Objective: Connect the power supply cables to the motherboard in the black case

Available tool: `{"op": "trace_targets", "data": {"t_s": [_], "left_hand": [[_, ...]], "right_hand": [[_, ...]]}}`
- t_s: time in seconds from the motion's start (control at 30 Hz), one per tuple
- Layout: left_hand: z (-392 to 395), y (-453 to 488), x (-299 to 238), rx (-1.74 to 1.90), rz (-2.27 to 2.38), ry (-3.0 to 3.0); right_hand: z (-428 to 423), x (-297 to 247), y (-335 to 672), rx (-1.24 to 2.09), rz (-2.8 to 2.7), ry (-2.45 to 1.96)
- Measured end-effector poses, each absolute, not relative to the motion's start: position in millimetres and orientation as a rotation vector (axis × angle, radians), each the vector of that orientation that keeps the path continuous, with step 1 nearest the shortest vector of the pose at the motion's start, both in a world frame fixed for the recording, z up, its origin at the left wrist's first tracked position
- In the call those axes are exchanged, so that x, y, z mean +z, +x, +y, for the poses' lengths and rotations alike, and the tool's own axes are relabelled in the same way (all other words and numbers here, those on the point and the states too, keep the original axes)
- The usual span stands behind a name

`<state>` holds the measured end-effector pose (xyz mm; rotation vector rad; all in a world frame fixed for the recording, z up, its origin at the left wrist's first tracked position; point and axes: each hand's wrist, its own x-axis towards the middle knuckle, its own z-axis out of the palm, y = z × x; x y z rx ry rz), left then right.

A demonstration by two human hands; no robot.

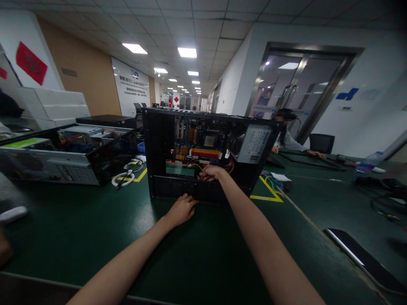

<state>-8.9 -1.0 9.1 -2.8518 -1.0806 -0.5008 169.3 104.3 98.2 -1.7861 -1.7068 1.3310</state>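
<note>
An open black computer case [159,148] stands on the green table [79,228] in front of me, its side off. Inside show a blue motherboard [197,142] and a grey power supply [254,144]. My left hand [182,209] rests against the case's lower front edge, fingers curled against the metal. My right hand [211,172] reaches over that edge into the case among red and yellow cables [230,166], fingers closed; what they grip is hidden.
A second opened computer [63,156] lies at the left, with white cable coils [124,178] beside it. Yellow tape [270,195] marks the table. A seated person [286,135] works at the far right. A dark flat panel [362,258] lies at the right front.
</note>
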Motion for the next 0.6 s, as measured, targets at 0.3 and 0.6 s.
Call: {"op": "trace_targets", "data": {"t_s": [0.3,0.6], "left_hand": [[-0.9,-8.5,9.3,-0.496,-1.09,-2.845],[-1.5,-8.6,10.2,-0.496,-1.088,-2.848]], "right_hand": [[107.5,98.3,191.4,1.655,-1.093,-1.548],[113.6,99.6,193.4,1.717,-0.893,-1.477]]}}
